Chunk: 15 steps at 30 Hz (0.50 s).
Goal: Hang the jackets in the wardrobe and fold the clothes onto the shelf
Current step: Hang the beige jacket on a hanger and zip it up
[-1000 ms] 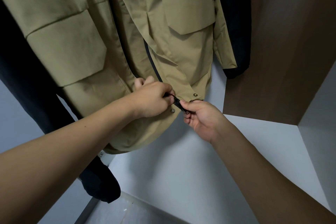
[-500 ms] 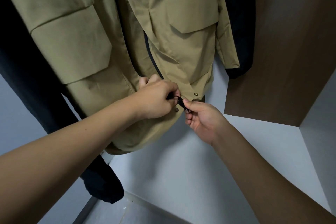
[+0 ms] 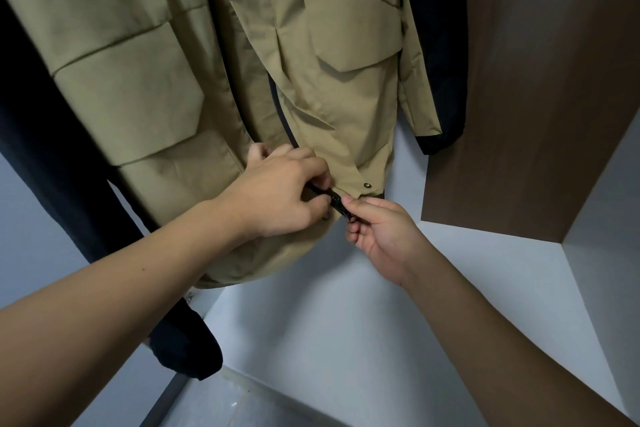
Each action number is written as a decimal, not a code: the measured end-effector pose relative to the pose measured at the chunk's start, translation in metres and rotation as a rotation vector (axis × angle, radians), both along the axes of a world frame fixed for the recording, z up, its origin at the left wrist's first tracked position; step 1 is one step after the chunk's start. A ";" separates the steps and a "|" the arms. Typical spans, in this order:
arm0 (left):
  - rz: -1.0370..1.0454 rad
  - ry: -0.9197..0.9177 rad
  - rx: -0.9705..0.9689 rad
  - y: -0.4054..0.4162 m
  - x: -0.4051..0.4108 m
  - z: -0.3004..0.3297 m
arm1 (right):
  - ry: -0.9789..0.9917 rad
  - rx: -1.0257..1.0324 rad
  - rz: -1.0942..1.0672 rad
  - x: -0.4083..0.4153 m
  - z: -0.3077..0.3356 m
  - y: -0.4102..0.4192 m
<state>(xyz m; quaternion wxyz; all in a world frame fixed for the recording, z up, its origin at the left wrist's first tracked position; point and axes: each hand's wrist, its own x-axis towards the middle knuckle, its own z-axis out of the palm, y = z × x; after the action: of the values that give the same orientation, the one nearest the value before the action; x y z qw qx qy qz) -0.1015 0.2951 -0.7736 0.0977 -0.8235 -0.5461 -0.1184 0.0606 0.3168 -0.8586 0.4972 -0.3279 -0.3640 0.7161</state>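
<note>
A khaki jacket point(image 3: 339, 45) with flap pockets hangs inside the wardrobe and fills the upper half of the head view. Its black zipper point(image 3: 337, 201) ends at the bottom hem. My left hand point(image 3: 280, 194) pinches the left zipper edge at the hem. My right hand point(image 3: 377, 229) grips the black zipper slider just to the right, fingertips almost touching the left hand. A brass snap point(image 3: 366, 184) shows on the right front panel above the hem.
Dark navy garments hang on both sides: one point(image 3: 52, 163) at the left reaching down low, one point(image 3: 440, 62) behind the khaki jacket at the right. A brown wardrobe panel point(image 3: 526, 114) stands at the right. White wardrobe walls point(image 3: 329, 322) lie below.
Both hands stay at the hem on the zipper end. My right hand's fingertips have shifted slightly closer to the left hand; the view has drifted a little.
</note>
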 end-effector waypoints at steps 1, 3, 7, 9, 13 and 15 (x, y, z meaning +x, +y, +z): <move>-0.009 -0.009 0.021 0.000 -0.001 0.000 | -0.001 0.003 0.001 -0.001 0.000 0.000; -0.040 0.010 0.056 0.000 -0.003 -0.001 | 0.004 0.005 0.004 -0.002 0.000 0.000; -0.121 0.174 0.161 -0.002 -0.004 0.001 | 0.047 -0.007 0.011 -0.003 0.000 0.000; -0.141 0.287 0.220 -0.003 -0.003 0.002 | 0.071 -0.016 0.008 -0.003 0.001 0.000; -0.132 0.408 0.272 -0.008 0.004 -0.001 | 0.094 -0.021 0.006 -0.004 0.000 -0.001; -0.119 0.406 0.248 -0.008 0.004 -0.006 | 0.093 -0.018 0.010 -0.005 0.000 -0.002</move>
<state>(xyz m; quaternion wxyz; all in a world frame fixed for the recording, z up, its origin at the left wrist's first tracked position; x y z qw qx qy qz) -0.0972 0.2869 -0.7799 0.2986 -0.8430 -0.4469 -0.0219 0.0559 0.3151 -0.8588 0.5068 -0.2970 -0.3359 0.7363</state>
